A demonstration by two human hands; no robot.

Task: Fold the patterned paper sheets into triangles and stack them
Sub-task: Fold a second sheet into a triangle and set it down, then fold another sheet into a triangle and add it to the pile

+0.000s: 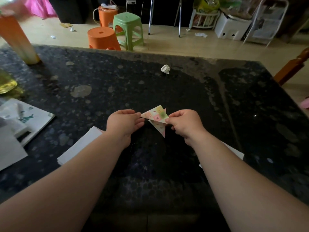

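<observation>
Dark speckled stone table point(184, 91) fills the view; beyond its far edge, at 11 o'clock, a green stool point(127, 25) and an orange stool point(102, 37) stand on the tiled floor. The patterned paper point(156, 115), partly folded into a triangle, is held between both hands over the table's middle; the left hand point(124, 122) pinches its 9 o'clock corner, other fingers loose; the right hand point(185, 123), fingers curled, pinches its 4 o'clock edge; a crumpled paper ball point(165, 69) lies at 12 o'clock; a stack of white sheets point(80, 146) lies at 8 o'clock.
</observation>
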